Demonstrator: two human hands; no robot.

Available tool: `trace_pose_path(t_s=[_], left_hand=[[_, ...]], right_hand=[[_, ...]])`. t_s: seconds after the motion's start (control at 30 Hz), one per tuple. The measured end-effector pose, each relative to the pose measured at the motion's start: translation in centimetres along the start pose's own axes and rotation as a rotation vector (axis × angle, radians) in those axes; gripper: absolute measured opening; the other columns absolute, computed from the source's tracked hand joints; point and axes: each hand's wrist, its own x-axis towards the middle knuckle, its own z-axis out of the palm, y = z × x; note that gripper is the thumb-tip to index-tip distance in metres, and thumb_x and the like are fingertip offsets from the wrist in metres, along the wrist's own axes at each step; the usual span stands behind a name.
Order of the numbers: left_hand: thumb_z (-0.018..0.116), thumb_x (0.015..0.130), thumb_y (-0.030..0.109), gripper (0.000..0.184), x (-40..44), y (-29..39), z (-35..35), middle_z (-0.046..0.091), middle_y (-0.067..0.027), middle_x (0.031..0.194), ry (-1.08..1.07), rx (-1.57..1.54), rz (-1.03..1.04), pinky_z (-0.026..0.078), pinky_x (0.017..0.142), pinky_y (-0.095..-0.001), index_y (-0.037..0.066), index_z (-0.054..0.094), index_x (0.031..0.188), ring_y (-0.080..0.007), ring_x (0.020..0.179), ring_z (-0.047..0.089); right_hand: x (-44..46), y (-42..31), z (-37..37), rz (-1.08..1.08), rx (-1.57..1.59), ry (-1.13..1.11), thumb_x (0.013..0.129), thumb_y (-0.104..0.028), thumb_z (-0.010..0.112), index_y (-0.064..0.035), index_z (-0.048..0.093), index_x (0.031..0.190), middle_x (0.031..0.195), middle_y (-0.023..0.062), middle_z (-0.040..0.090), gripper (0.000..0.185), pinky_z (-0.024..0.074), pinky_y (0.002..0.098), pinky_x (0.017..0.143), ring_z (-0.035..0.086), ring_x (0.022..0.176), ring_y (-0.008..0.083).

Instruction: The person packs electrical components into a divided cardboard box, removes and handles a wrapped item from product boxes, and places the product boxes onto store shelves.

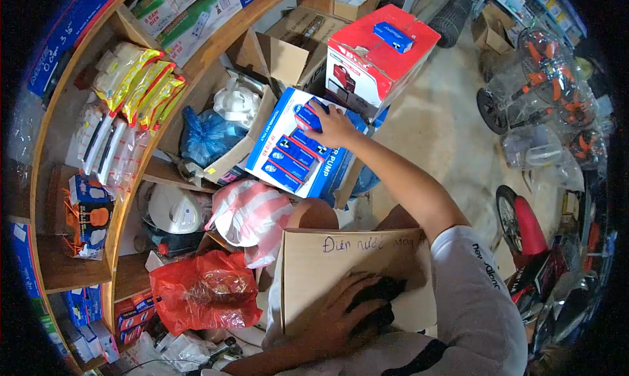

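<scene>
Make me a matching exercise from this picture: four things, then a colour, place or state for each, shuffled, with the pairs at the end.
Things:
1. Right hand
2. Left hand
3. Striped bag
4. Crumpled blue bag

Places, colours, states:
A. pink and white
B. over the tan carton with handwriting
C. in an open carton by the shelves
D. touching a small blue box

Right pairs: 1-D, 2-B, 3-A, 4-C
</scene>
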Motion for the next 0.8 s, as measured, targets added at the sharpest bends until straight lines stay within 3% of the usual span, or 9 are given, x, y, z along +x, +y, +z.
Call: trace_pose_path(t_s=[0.1,0.13,0.33,0.4,0.43,0.57,0.67,0.77,0.8], left_hand=[[0.081,0.081,0.019,0.055,-0.6,0.4,-0.2,0.045,-0.0209,0.150,-0.011,-0.015,-0.003,0.030,0.121,-0.0559,0.012,0.060,0.131,-0.0429,0.144,0.038],[0.080,0.081,0.019,0.055,-0.5,0.6,-0.4,0.045,-0.0208,0.150,-0.022,-0.021,0.001,0.030,0.121,-0.0561,0.012,0.060,0.131,-0.0428,0.144,0.038],[0.081,0.081,0.020,0.055,-0.3,0.7,-1.1,0.045,-0.0204,0.150,-0.025,0.032,-0.019,0.032,0.120,-0.0558,0.012,0.059,0.131,-0.0428,0.143,0.039],[0.080,0.081,0.020,0.055,-0.1,0.4,-1.1,0.046,-0.0203,0.149,-0.016,0.016,-0.007,0.032,0.120,-0.0558,0.011,0.059,0.131,-0.0428,0.143,0.039],[0.080,0.082,0.020,0.055,-0.1,0.2,-1.1,0.047,-0.0203,0.148,-0.011,-0.003,0.004,0.032,0.120,-0.0559,0.011,0.058,0.131,-0.0428,0.143,0.040],[0.080,0.083,0.019,0.052,-0.1,0.2,-0.8,0.045,-0.0201,0.149,0.008,0.020,-0.025,0.033,0.120,-0.0539,0.010,0.059,0.130,-0.0420,0.143,0.040],[0.079,0.085,0.018,0.044,0.1,0.1,-1.3,0.047,-0.0204,0.148,-0.006,-0.021,-0.029,0.036,0.119,-0.0527,0.010,0.063,0.124,-0.0418,0.142,0.042],[0.076,0.086,0.013,0.031,-2.6,-1.0,-0.3,0.062,-0.0204,0.131,0.124,-0.068,-0.048,0.044,0.112,-0.0475,0.005,0.067,0.114,-0.0393,0.129,0.057],[0.076,0.085,0.014,0.028,-4.7,-2.8,0.5,0.066,-0.0195,0.119,0.127,-0.261,-0.067,0.048,0.105,-0.0448,0.003,0.068,0.110,-0.0370,0.118,0.062]], right_hand=[[2.1,3.6,1.9,-0.011,0.241,-0.095,0.093,-0.037,0.067,-0.0154,0.012,0.164,0.127,0.0397,0.058,0.092,0.0493,0.0515,0.103,0.061,0.117,0.0503],[2.0,4.1,1.2,-0.078,0.216,-0.082,0.094,-0.033,0.064,-0.0137,0.018,0.163,0.118,0.0352,0.065,0.085,0.0503,0.0504,0.101,0.064,0.113,0.0468],[1.8,6.1,-0.8,-0.150,0.221,-0.053,0.092,-0.028,0.067,-0.0099,0.042,0.153,0.118,0.0285,0.069,0.069,0.0524,0.0478,0.098,0.067,0.111,0.0436],[2.3,6.2,-2.2,-0.185,0.239,-0.244,0.087,-0.029,0.073,-0.0059,0.055,0.142,0.118,0.0279,0.069,0.062,0.0527,0.0466,0.098,0.067,0.112,0.0424],[2.6,5.7,-2.3,-0.205,0.238,-0.212,0.081,-0.031,0.079,0.0007,0.064,0.125,0.117,0.0288,0.069,0.056,0.0535,0.0469,0.097,0.067,0.112,0.0421],[2.1,3.5,-3.1,-0.027,-0.039,-0.185,0.076,-0.030,0.081,0.0051,0.067,0.110,0.113,0.0311,0.069,0.051,0.0545,0.0484,0.093,0.068,0.108,0.0427],[2.5,5.1,-3.4,-0.016,-0.049,-0.138,0.073,-0.034,0.083,0.0057,0.068,0.112,0.111,0.0315,0.069,0.057,0.0546,0.0473,0.097,0.067,0.107,0.0458],[0.2,6.4,-7.3,-0.040,0.123,-0.044,0.079,-0.028,0.081,0.0047,0.069,0.108,0.111,0.0284,0.071,0.045,0.0582,0.0443,0.091,0.070,0.105,0.0413],[-1.3,6.4,-9.2,-0.036,0.108,-0.030,0.079,-0.028,0.081,0.0047,0.069,0.108,0.111,0.0284,0.071,0.045,0.0582,0.0443,0.091,0.070,0.105,0.0413]])
